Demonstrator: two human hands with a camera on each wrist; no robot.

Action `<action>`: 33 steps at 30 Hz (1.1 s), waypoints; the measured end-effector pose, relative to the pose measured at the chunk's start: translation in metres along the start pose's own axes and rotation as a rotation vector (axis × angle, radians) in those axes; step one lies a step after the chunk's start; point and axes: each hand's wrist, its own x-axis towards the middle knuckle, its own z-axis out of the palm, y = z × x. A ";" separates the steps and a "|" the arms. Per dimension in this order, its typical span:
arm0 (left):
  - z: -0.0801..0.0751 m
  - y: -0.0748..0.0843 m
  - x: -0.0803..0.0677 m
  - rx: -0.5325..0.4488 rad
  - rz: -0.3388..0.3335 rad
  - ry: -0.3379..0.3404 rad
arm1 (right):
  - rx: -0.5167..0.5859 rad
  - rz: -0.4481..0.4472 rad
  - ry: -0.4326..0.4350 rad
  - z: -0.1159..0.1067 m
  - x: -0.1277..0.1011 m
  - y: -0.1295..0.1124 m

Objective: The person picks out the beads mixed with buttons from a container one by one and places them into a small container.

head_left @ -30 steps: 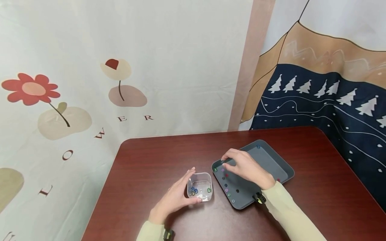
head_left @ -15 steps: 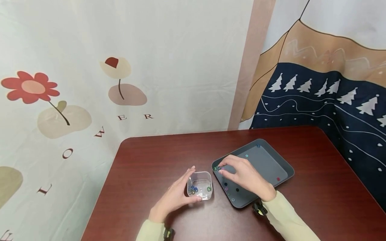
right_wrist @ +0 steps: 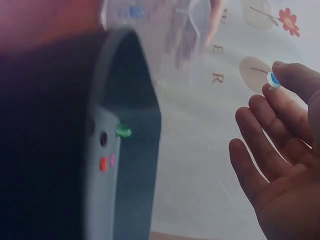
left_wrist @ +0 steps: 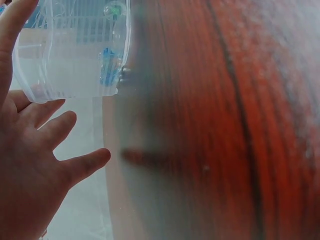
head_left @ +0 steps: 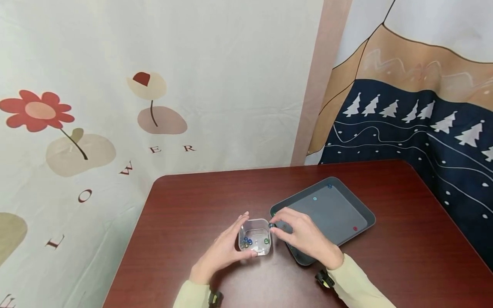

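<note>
My left hand [head_left: 221, 252] grips a small clear plastic container [head_left: 256, 221] on the table, thumb at its near side and fingertips at its far side. Inside lie several blue marbles [head_left: 249, 242] at the left and a green marble [head_left: 266, 241] at the right. Between thumb and index finger, my right hand [head_left: 304, 235] pinches a blue marble [head_left: 271, 225] beside the container's right rim. The right wrist view shows this pinched marble [right_wrist: 273, 80] clear and blue, with the other fingers spread. Under the right hand is a grey tray [head_left: 343, 209], partly hidden by it.
A teal bead [head_left: 315, 198], a blue marble [head_left: 329, 186] and a red bead [head_left: 355, 229] lie in the tray. A green marble [right_wrist: 123, 131] sits near its wall. The reddish-brown table [head_left: 200, 201] meets printed curtains [head_left: 231, 107] behind.
My right hand has moved left and nearer, from the tray's left corner to the container's right rim, carrying the blue marble. The left hand and container stay in place.
</note>
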 end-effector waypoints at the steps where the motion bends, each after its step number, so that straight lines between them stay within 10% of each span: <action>1: 0.000 0.000 0.000 0.000 -0.001 -0.001 | 0.005 0.001 -0.007 0.002 -0.001 -0.001; 33: 0.001 0.001 -0.002 -0.015 -0.017 -0.001 | -0.007 -0.028 -0.061 0.037 -0.004 -0.003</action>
